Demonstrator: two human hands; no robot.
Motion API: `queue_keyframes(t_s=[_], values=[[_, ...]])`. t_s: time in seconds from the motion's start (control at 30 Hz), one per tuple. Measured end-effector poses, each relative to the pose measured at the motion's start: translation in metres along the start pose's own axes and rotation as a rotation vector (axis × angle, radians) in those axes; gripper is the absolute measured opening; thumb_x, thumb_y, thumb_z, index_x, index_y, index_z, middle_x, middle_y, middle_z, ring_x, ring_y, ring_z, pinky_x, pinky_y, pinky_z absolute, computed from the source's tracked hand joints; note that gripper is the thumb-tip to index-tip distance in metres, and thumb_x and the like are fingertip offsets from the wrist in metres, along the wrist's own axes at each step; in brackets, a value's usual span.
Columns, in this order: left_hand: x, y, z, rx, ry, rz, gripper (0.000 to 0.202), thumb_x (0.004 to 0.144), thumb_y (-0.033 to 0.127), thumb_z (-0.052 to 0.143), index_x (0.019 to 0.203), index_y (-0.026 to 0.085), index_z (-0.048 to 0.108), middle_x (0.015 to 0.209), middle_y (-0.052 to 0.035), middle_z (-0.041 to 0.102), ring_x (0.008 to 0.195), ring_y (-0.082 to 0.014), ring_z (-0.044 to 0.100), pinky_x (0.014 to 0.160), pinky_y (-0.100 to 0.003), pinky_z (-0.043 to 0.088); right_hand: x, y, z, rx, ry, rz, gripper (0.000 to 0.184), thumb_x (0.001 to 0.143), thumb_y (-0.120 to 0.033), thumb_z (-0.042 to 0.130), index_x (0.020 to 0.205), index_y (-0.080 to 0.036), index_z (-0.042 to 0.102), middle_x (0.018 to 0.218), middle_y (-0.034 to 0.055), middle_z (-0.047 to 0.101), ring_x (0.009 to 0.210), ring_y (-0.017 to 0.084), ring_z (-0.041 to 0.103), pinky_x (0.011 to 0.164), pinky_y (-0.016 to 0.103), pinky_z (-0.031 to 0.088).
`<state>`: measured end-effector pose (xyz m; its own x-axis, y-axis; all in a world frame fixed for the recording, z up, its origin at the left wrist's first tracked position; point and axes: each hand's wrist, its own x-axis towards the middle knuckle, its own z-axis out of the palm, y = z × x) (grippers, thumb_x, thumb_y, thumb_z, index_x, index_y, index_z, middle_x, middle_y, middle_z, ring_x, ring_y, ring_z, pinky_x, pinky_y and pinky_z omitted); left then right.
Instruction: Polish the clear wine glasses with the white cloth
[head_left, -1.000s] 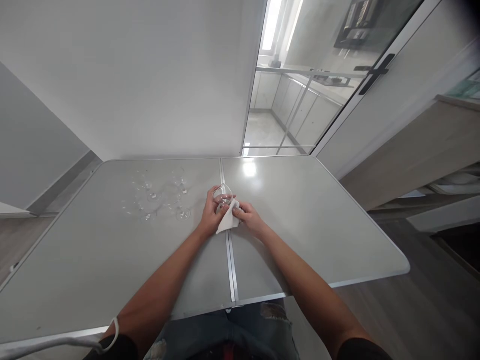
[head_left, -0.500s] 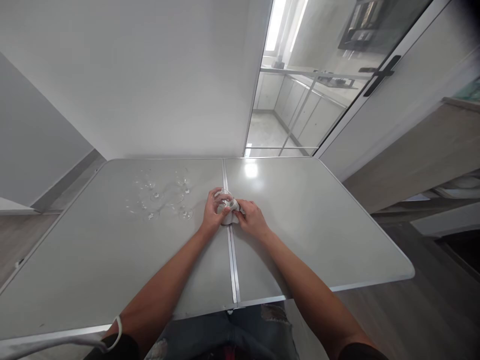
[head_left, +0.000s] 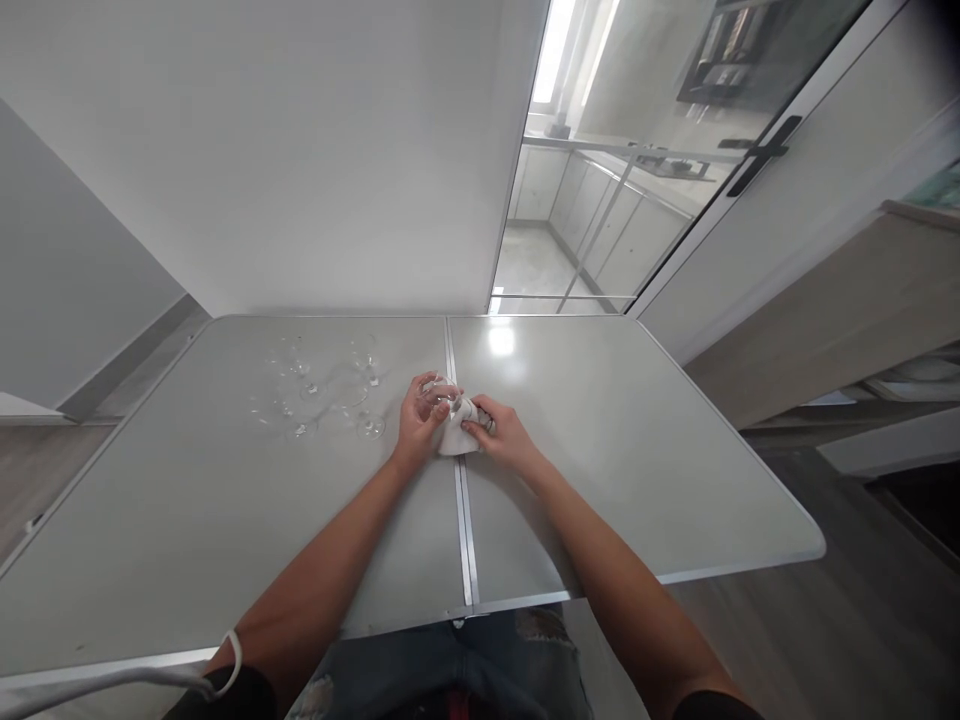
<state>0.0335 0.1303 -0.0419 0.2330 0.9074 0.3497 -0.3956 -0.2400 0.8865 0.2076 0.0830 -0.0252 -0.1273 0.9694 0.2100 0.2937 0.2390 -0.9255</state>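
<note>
Above the table's centre seam, my left hand [head_left: 417,418] is wrapped round the bowl of a clear wine glass [head_left: 442,393], which is tilted on its side. My right hand [head_left: 501,428] pinches a white cloth [head_left: 454,436] against the glass's stem and foot end; folds of cloth hide part of that end. The cloth's lower corner hangs between both hands. Left of my hands, several more clear stemmed glasses stand on the table, among them one at the front [head_left: 370,426] and one farther back [head_left: 372,376].
The pale folding table [head_left: 645,440] has a metal rim and a metal seam [head_left: 463,530] down its middle. Its far edge meets a white wall [head_left: 337,180]. A glass door [head_left: 585,230] with a black handle [head_left: 765,155] stands beyond, with wooden shelving [head_left: 840,290] to the right.
The glass and my left hand have shifted slightly left. My right fingers have moved on the cloth, and more of the cloth now hangs down below the glass.
</note>
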Motion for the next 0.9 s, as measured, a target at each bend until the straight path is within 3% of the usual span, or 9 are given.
queue_keyframes(t_s=[0.07, 0.13, 0.3, 0.37, 0.47, 0.57, 0.7, 0.77, 0.9], values=[[0.000, 0.000, 0.000, 0.012, 0.001, 0.010, 0.057, 0.081, 0.047, 0.077, 0.123, 0.022, 0.047, 0.098, -0.0076, 0.070, 0.109, -0.0279, 0.067, 0.096, -0.042, 0.049, -0.001, 0.002, 0.002, -0.166, 0.053, -0.078, 0.021, 0.087, -0.037, 0.064, 0.101, -0.023, 0.065, 0.089, 0.0046, 0.064, 0.081, 0.021, 0.053, 0.078, 0.032, 0.042], [0.000, -0.001, 0.000, 0.008, -0.013, 0.008, 0.056, 0.082, 0.047, 0.076, 0.123, 0.022, 0.048, 0.099, -0.0082, 0.070, 0.109, -0.0277, 0.067, 0.096, -0.042, 0.049, -0.001, 0.005, 0.004, -0.137, 0.048, -0.053, 0.018, 0.088, -0.038, 0.062, 0.097, -0.022, 0.065, 0.085, 0.0038, 0.062, 0.078, 0.020, 0.052, 0.076, 0.031, 0.041], [-0.001, -0.003, 0.000, -0.063, -0.072, -0.031, 0.056, 0.085, 0.051, 0.072, 0.126, 0.021, 0.047, 0.100, -0.0095, 0.069, 0.105, -0.0277, 0.068, 0.096, -0.044, 0.048, 0.003, 0.012, 0.004, 0.426, -0.080, 0.248, 0.031, 0.088, -0.049, 0.061, 0.087, -0.018, 0.062, 0.073, 0.0001, 0.055, 0.066, 0.015, 0.047, 0.062, 0.026, 0.037], [0.000, -0.003, 0.000, -0.078, -0.100, -0.051, 0.059, 0.083, 0.054, 0.072, 0.126, 0.022, 0.047, 0.103, -0.0106, 0.070, 0.104, -0.0278, 0.068, 0.095, -0.045, 0.048, 0.003, 0.012, 0.003, 0.487, -0.076, 0.281, 0.034, 0.087, -0.052, 0.061, 0.087, -0.018, 0.062, 0.072, -0.0002, 0.055, 0.064, 0.015, 0.047, 0.061, 0.026, 0.036], [0.000, -0.001, 0.000, -0.062, -0.058, -0.037, 0.058, 0.085, 0.055, 0.070, 0.126, 0.021, 0.048, 0.106, -0.0118, 0.070, 0.106, -0.0277, 0.067, 0.096, -0.044, 0.048, 0.002, 0.007, 0.001, 0.239, -0.053, 0.134, 0.031, 0.087, -0.050, 0.062, 0.087, -0.019, 0.063, 0.072, -0.0011, 0.055, 0.065, 0.015, 0.046, 0.061, 0.025, 0.034], [0.000, 0.000, 0.000, -0.046, -0.026, 0.000, 0.057, 0.085, 0.053, 0.071, 0.126, 0.021, 0.046, 0.105, -0.0107, 0.069, 0.111, -0.0283, 0.066, 0.097, -0.043, 0.047, -0.001, 0.000, 0.000, -0.096, -0.030, -0.021, 0.023, 0.085, -0.040, 0.065, 0.099, -0.021, 0.063, 0.077, -0.0012, 0.059, 0.068, 0.016, 0.049, 0.064, 0.026, 0.036], [-0.002, 0.000, 0.001, -0.087, -0.079, -0.017, 0.058, 0.084, 0.050, 0.073, 0.127, 0.024, 0.044, 0.106, -0.0102, 0.069, 0.111, -0.0270, 0.065, 0.096, -0.042, 0.048, -0.002, -0.002, 0.002, -0.217, 0.021, -0.028, 0.018, 0.084, -0.034, 0.065, 0.097, -0.023, 0.064, 0.073, -0.0023, 0.057, 0.065, 0.015, 0.047, 0.064, 0.026, 0.034], [-0.002, 0.000, 0.001, -0.112, -0.088, -0.048, 0.060, 0.084, 0.052, 0.073, 0.127, 0.023, 0.044, 0.108, -0.0115, 0.069, 0.106, -0.0263, 0.066, 0.094, -0.041, 0.049, -0.002, 0.001, 0.002, -0.062, 0.005, 0.032, 0.017, 0.083, -0.038, 0.067, 0.089, -0.021, 0.065, 0.070, -0.0021, 0.055, 0.064, 0.014, 0.046, 0.063, 0.026, 0.034], [-0.001, 0.003, 0.002, -0.178, -0.136, -0.121, 0.064, 0.083, 0.060, 0.070, 0.128, 0.022, 0.045, 0.110, -0.0138, 0.069, 0.097, -0.0254, 0.068, 0.088, -0.041, 0.051, 0.001, 0.010, 0.003, 0.533, -0.122, 0.303, 0.027, 0.079, -0.044, 0.070, 0.085, -0.018, 0.066, 0.072, 0.0011, 0.059, 0.064, 0.016, 0.052, 0.062, 0.028, 0.040]])
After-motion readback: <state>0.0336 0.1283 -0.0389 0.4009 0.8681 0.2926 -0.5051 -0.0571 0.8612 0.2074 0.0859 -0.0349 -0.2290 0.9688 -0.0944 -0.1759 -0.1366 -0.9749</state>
